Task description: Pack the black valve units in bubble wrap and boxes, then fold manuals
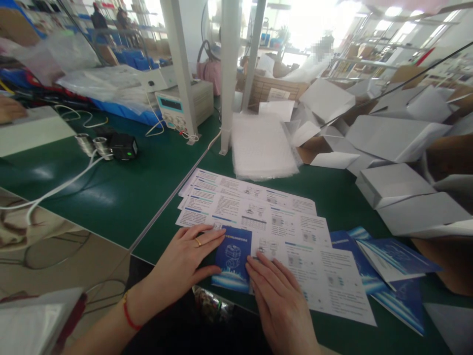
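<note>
A blue folded leaflet (233, 256) with a line drawing on its cover lies in front of me, on top of printed sheets (295, 236) that overlap in a fanned stack. My left hand (190, 249) rests on the leaflet's left edge, fingers stretched out, a ring on one finger. Along its right edge lies my right hand (279, 283), fingers straight and flat, touching the leaflet and the sheets. More blue folded leaflets (391, 261) are piled loosely to the right of the sheets.
White boxes (399, 182) crowd the right side. A stack of clear plastic bags (262, 148) lies behind the sheets. On the left are a black device with metal cylinders (123, 147) and white cables, a bench power supply (185, 106), and another person's hand (11, 109).
</note>
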Available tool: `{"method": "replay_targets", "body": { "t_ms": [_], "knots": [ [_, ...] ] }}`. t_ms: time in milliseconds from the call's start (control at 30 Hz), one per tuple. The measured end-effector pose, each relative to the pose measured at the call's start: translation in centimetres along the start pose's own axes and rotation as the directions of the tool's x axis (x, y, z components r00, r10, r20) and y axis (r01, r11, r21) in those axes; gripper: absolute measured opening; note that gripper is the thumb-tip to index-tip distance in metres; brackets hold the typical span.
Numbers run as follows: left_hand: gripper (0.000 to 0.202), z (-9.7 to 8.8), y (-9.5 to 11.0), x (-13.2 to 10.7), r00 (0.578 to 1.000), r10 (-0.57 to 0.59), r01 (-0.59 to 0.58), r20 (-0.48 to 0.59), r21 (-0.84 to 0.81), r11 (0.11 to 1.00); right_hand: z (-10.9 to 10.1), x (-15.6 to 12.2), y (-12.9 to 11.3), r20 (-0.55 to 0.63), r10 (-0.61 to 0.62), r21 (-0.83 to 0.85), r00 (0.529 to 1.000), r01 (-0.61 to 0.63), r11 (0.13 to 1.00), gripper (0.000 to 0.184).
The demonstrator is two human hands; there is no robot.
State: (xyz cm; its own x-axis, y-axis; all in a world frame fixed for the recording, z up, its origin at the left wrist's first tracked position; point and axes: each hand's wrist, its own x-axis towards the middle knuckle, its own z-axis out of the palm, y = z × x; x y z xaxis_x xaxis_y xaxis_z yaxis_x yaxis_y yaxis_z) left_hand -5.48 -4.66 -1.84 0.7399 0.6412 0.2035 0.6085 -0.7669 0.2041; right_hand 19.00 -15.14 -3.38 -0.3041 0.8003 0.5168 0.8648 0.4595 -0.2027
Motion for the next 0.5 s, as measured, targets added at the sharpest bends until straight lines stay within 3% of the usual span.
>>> {"method": "replay_targets", "body": {
  "t_ms": [367,433,500],
  "knots": [
    [0.117,0.3,-1.8,0.6,0.978,0.024,0.0,0.206,-0.118,0.993,0.1,0.0,0.2,-0.004,-0.037,-0.03,0.999,0.037,0.999,0.036],
    [0.121,0.4,-1.9,0.4,0.98,0.031,-0.005,0.195,-0.137,0.991,0.2,-0.1,0.2,0.001,-0.029,-0.025,1.0,0.029,0.999,0.037],
    [0.112,0.5,-1.8,0.4,0.987,0.027,-0.003,0.159,-0.147,0.989,0.2,-0.2,0.2,0.007,-0.024,-0.022,1.0,0.024,0.999,0.039]
  ]
}}
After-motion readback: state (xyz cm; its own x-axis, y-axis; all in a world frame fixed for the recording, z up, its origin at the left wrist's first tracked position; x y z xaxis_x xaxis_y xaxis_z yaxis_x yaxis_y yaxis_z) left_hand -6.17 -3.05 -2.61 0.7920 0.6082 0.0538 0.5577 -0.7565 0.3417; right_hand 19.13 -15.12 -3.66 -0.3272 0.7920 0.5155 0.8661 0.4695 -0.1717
